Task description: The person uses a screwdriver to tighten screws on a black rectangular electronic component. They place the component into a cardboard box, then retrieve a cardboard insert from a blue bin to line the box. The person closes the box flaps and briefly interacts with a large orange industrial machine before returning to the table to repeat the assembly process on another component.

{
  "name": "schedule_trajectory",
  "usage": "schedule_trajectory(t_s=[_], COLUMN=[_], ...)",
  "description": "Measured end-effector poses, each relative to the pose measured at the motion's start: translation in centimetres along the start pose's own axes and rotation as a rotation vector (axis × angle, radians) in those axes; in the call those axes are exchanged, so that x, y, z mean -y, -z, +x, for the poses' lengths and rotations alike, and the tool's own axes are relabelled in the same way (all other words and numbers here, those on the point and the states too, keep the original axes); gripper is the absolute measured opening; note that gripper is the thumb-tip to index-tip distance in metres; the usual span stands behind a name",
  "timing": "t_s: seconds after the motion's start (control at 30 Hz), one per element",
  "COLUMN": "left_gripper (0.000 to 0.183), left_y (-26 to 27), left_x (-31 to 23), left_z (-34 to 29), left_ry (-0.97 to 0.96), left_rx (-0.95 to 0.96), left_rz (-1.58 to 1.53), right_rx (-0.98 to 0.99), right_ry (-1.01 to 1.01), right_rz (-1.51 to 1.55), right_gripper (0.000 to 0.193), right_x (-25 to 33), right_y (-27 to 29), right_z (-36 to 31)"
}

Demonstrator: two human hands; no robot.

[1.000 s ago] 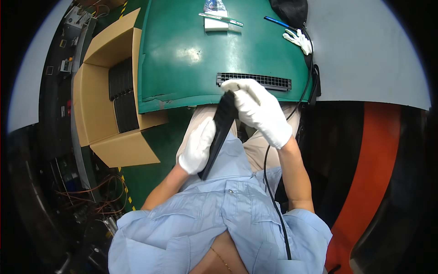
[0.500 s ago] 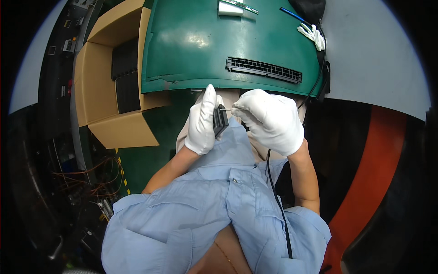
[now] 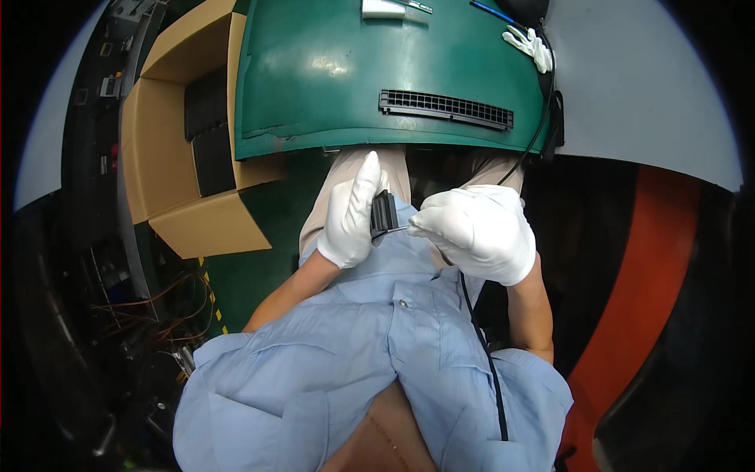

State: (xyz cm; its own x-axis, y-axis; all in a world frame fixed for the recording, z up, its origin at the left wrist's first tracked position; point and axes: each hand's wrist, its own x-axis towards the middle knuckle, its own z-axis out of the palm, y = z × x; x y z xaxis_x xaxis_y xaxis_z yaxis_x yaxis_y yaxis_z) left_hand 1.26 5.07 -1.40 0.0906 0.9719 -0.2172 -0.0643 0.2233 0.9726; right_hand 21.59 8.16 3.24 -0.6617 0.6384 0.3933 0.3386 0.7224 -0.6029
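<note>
"Two white-gloved hands are showing; what is each holding?"
"Left hand (image 3: 348, 224): gripping one black ridged part (image 3: 384, 211), its thumb pointing forward. Right hand (image 3: 476, 234): closing its fingers round one thin metal tool (image 3: 400, 228)."
"And the part's place?"
"It is sitting between the hands. The tool is reaching left to the part's near end; I cannot tell whether they are touching."
"Next items outward?"
"One black cable (image 3: 500, 409), running behind the right hand. One black gridded strip (image 3: 448, 108), lying ahead of both hands on a green table (image 3: 307, 94). One open cardboard box (image 3: 208, 224), standing left of the left hand, containing dark pieces (image 3: 216, 161)."
"Farthest?"
"One loose white glove (image 3: 528, 47), lying ahead of the right hand; one blue pen (image 3: 493, 12), lying just beyond."
</note>
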Motion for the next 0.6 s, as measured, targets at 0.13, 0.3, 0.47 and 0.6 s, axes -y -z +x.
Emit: schedule_trajectory(t_s=[0.13,0.3,0.47,0.6], left_gripper=[0.066,0.073,0.08,0.076], left_y=[-0.2,0.0,1.7,4.0], left_x=[-0.9,-0.4,-1.5,-2.0], left_z=[-0.5,-0.5,0.1,2.7], left_ry=[0.031,0.078,0.138,0.049], left_rx=[0.038,0.005,0.09,0.29], left_rz=[0.073,0.115,-0.079,-0.804], right_rx=[0.03,0.131,-0.255,0.129], right_ry=[0.0,-0.025,-0.442,-0.781], right_rz=[-0.127,-0.21,0.421,0.646], right_gripper=[0.031,0.037,0.013,0.057], right_x=[-0.3,-1.8,-1.9,-1.6], right_y=[-0.1,-1.2,-2.1,-3.8], right_z=[0.5,1.0,1.4,1.7])
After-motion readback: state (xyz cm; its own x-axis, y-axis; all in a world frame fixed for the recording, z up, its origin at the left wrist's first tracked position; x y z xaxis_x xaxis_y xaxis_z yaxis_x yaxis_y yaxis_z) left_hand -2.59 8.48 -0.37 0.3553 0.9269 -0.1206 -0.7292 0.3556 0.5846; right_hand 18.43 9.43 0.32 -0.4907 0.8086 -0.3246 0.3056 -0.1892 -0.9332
